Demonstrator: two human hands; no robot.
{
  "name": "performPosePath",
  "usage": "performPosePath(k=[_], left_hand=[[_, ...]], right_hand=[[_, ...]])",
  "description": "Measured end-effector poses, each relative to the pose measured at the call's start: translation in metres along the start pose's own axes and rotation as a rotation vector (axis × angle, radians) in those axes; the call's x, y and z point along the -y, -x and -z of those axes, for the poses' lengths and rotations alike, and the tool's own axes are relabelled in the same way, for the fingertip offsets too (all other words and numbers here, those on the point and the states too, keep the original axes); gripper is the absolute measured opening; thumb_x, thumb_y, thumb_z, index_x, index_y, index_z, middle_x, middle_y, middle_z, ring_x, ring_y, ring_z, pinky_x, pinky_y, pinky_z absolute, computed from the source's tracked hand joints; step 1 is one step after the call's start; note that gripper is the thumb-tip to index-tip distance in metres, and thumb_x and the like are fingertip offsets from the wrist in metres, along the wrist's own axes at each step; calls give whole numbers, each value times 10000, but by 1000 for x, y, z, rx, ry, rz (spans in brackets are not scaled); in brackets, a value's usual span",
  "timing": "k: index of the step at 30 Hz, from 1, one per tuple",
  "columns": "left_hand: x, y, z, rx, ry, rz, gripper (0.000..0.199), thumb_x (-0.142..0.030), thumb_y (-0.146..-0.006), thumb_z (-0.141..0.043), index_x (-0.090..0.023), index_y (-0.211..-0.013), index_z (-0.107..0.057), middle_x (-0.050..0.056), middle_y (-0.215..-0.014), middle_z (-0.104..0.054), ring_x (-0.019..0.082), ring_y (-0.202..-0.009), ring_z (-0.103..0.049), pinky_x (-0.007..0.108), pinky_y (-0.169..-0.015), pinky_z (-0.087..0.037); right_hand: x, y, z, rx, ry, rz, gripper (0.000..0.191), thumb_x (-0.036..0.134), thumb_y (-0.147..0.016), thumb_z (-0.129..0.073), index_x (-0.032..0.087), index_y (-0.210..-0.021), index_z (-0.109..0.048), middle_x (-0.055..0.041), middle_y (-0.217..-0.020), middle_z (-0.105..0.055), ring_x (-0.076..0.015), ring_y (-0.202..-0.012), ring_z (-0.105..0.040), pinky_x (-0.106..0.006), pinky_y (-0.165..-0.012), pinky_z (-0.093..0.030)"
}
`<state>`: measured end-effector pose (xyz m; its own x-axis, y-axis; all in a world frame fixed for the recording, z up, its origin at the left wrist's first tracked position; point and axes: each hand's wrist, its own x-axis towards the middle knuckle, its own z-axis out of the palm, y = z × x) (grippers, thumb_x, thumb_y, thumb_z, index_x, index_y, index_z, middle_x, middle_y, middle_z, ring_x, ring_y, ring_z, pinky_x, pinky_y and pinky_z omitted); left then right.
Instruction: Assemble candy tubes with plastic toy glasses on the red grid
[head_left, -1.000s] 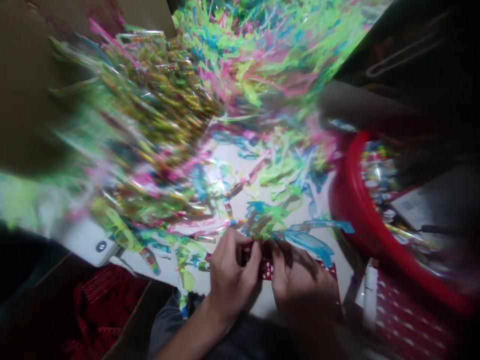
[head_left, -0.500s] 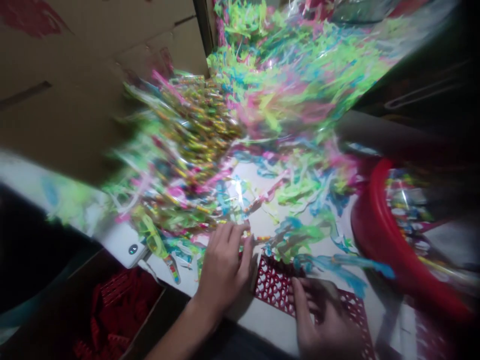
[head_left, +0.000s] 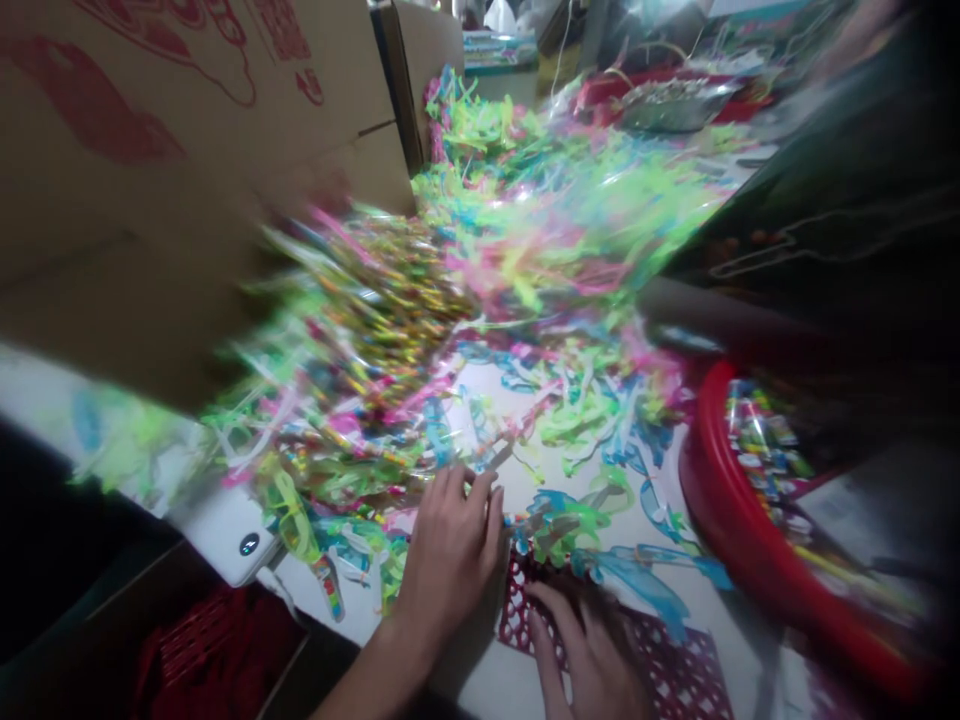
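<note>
My left hand (head_left: pixel 454 540) rests at the near edge of the heap with fingers bent close together; whatever its fingertips hold is hidden. Under my right hand (head_left: pixel 592 650) lies a dark red plate (head_left: pixel 517 605) full of small holes. Its thumb and forefinger come close together over the plate, and anything between them is too blurred to name. Just beyond the plate are translucent blue plastic pieces (head_left: pixel 649 585) and green ones (head_left: pixel 570 530). Left of my left hand lies a yellow-green piece like toy glasses (head_left: pixel 292 520), beside a small colourful tube (head_left: pixel 328 588).
A cardboard box (head_left: pixel 187 230) stands at the left. Past my hands, gold-coloured tubes (head_left: pixel 405 300) and neon plastic pieces (head_left: pixel 555 190) are heaped. At the right is a red basin (head_left: pixel 701 490) of small colourful items. A white device (head_left: pixel 217 540) sits at the table edge, above red parts (head_left: pixel 195 640).
The view has tilted up, showing more of the far table. My right hand has moved left along the perforated plate, toward my left hand. The left hand stays in about the same place.
</note>
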<state>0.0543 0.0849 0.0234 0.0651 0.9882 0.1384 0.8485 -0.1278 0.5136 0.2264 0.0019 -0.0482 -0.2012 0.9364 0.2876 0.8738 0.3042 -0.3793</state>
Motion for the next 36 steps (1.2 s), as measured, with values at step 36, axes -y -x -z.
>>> performPosePath(k=[36], left_hand=[[6,-19,18,-152,-177,-544,173,-150,-1003,-526,-129,-1150,-614,87,-926,-683,255,-861,-593,390,-758,-501]], right_hand=[[-9,-7,2,-21,-132,45,289,303,-1100,-398,262,-1196,-668,-72,-1142,-711,-242,-1027,-682,-374,-895,-506]])
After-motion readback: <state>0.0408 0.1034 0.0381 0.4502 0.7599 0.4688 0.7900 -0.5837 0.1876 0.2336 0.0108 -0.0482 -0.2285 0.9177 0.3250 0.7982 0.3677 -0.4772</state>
